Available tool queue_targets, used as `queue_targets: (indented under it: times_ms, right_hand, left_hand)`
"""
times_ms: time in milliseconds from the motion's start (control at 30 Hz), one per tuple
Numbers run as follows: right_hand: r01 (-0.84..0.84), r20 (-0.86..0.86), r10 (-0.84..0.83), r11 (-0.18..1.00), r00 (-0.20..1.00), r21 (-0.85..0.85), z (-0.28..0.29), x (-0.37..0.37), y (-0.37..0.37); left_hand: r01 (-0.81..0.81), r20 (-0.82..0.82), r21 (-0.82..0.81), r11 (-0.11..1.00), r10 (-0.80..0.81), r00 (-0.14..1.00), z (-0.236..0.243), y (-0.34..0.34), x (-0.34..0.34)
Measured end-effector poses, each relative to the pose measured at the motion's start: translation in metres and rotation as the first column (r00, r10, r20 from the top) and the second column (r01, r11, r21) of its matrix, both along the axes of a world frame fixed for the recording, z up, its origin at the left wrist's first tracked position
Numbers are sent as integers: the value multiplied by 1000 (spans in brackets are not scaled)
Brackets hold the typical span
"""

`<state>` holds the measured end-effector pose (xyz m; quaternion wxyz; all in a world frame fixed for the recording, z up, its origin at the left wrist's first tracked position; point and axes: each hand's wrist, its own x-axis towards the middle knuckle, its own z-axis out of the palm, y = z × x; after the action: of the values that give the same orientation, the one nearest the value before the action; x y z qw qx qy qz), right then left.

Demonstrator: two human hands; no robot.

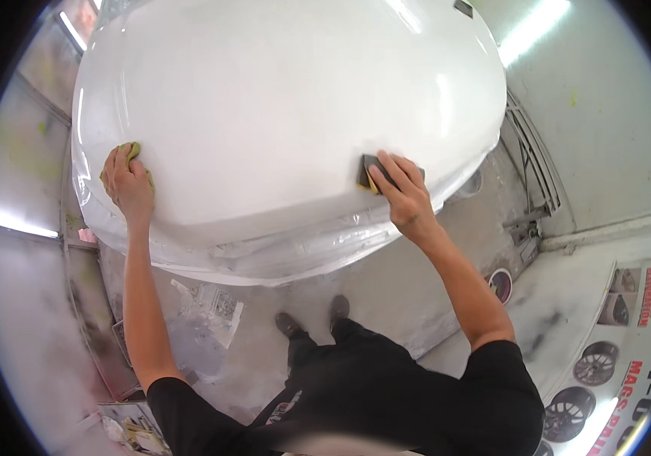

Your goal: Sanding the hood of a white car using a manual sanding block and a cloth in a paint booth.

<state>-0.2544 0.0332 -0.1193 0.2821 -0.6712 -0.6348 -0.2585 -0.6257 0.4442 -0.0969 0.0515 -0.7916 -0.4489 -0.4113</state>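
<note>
A white curved car panel, apparently a hood (280, 106), fills the upper middle, with clear plastic sheeting (257, 258) along its near edge. My left hand (128, 182) grips a folded yellow-green cloth (133, 150) on the panel's left part. My right hand (405, 194) holds a dark grey pad (368, 165) with a yellow layer against the panel's right part, near the front edge. Another small dark pad (463, 8) lies at the far right of the panel.
Metal bars (530, 167) and a bucket (498, 285) stand along the right wall. A printed banner (622, 319) is at lower right. Loose plastic and paper (215, 311) lie on the floor left of my feet. Panelled walls with light strips (16, 221) border the left.
</note>
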Motion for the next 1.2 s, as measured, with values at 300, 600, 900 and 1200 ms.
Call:
queue_targets:
  times_ms: [300,600,900,1200]
  right_hand:
    - [97,-131,-109,991,985,-95,84,115,236]
    - [460,-259,-443,888,858,4,27,148,38]
    - [500,-287,-429,826,857,258,-11,155,32]
    - [452,-182,-415,848,891,278,-13,170,31]
  left_hand:
    - [153,-39,-17,988,-153,987,20,21,-2]
    - [162,-536,-135,977,-210,818,15,-67,75]
    - [478,-460,-117,871,-474,751,-23,-241,211]
    - [755,-345,-139,641,-746,570,-9,-339,305]
